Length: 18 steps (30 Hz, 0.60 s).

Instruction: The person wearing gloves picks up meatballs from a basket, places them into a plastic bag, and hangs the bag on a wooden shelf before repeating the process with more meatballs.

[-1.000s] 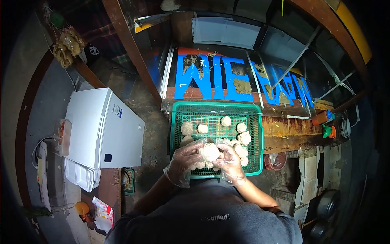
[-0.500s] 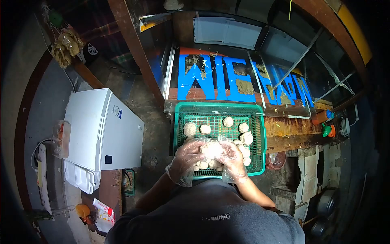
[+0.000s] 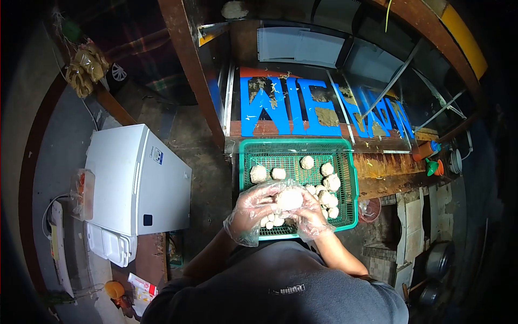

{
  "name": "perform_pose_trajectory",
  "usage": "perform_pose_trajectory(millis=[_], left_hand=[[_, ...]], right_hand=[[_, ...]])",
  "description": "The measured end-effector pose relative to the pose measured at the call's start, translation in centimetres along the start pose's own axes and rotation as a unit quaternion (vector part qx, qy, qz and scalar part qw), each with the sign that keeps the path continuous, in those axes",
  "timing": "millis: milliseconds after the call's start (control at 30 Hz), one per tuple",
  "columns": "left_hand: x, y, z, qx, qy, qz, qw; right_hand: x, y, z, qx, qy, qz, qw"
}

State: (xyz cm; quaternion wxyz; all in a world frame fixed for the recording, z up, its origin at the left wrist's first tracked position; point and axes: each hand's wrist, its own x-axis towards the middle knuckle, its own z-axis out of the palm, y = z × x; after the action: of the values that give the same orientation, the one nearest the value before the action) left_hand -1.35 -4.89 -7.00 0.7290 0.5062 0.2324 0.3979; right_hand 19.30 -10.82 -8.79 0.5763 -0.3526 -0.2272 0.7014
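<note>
In the head view, a pale, lumpy doughy ball (image 3: 290, 198) is held up between my two hands, above a green plastic basket (image 3: 354, 178). My left hand (image 3: 252, 208), in a clear plastic glove, wraps round the ball's left side. From the right, the gloved fingers of my right hand (image 3: 312, 211) close on it too. Inside the basket lie several similar pale balls of different sizes, such as a whole ball (image 3: 258, 173) at the left and a rough one (image 3: 332, 182) at the right. My hands hide part of the near pile.
At the left stands a white chest freezer (image 3: 116, 178), with white foam boxes (image 3: 116, 245) near its front corner. Behind the basket is a glass case (image 3: 291, 108) with blue lettering. A wooden bench (image 3: 383, 175) extends to the right, with pots (image 3: 437, 264) lower down.
The view has shifted slightly, so basket and hands appear a little further right. The ball has turned or been pressed between my hands and looks rounder; both hands still hold it.
</note>
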Motion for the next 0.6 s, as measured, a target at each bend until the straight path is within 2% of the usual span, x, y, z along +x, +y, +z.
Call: perform_pose_trajectory(millis=[167, 267, 333, 433, 533, 600], left_hand=[[0.1, -1.1, -1.4, 0.062, 0.011, 0.026, 0.998], [-0.1, -1.7, -1.9, 0.051, 0.02, -0.001, 0.999], [-0.1, -1.3, -1.8, 0.036, 0.019, -0.015, 0.999], [-0.2, -1.2, -1.6, 0.023, 0.021, 0.013, 0.999], [-0.5, -0.9, -1.3, -0.005, 0.043, -0.002, 0.999], [-0.5, -1.2, -1.6, -0.006, 0.054, -0.014, 0.998]], right_hand=[[-0.3, -0.3, 1.2, -0.04, 0.008, -0.042, 0.998], [-0.4, 0.0, 1.2, -0.055, 0.001, -0.05, 0.997], [-0.4, 0.8, 1.3, -0.065, 0.046, -0.062, 0.995], [-0.5, 0.5, 2.4, -0.129, 0.047, -0.105, 0.985], [-1.2, -0.2, 3.9, -0.063, 0.039, -0.087, 0.993], [-1.2, -0.2, 4.4, -0.083, 0.028, -0.097, 0.991]])
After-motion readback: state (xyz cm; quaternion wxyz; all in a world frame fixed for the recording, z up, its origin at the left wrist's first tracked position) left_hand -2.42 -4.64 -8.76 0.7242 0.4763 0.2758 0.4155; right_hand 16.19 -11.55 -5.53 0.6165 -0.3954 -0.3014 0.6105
